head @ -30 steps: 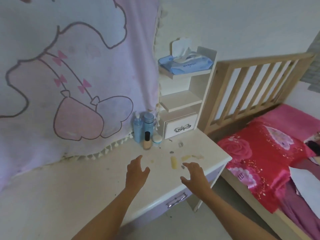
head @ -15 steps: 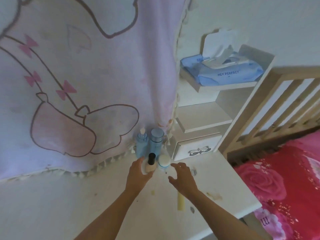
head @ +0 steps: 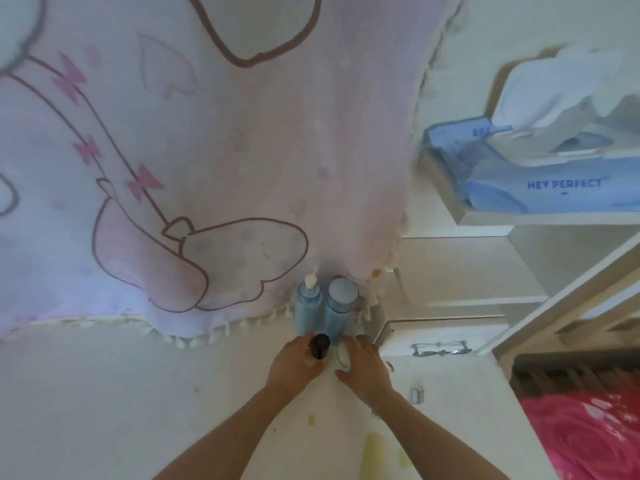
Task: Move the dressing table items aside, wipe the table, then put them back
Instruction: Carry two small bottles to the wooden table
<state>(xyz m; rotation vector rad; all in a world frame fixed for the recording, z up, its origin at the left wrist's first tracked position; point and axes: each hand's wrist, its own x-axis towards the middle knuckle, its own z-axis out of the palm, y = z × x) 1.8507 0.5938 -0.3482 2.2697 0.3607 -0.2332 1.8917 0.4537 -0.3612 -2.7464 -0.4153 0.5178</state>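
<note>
Two blue bottles stand against the pink cloth at the back of the white dressing table [head: 104, 393]: a pump bottle [head: 307, 306] on the left and a capped bottle [head: 341, 306] beside it. In front of them my left hand [head: 294, 365] grips a small beige bottle with a black cap [head: 320, 346]. My right hand [head: 363, 368] curls over a small white jar [head: 341, 355], which is mostly hidden under the fingers.
A shelf unit with a small drawer [head: 440, 344] stands right of the bottles; a blue wet-wipe pack [head: 554, 188] lies on its top shelf. Yellowish stains [head: 372, 455] and a small clip [head: 417, 394] mark the tabletop. A red bedspread [head: 588, 438] is at right.
Both hands reached forward from the table's front edge to the small items. My left hand closed round the black-capped bottle and my right hand came down over the white jar. The camera moved closer.
</note>
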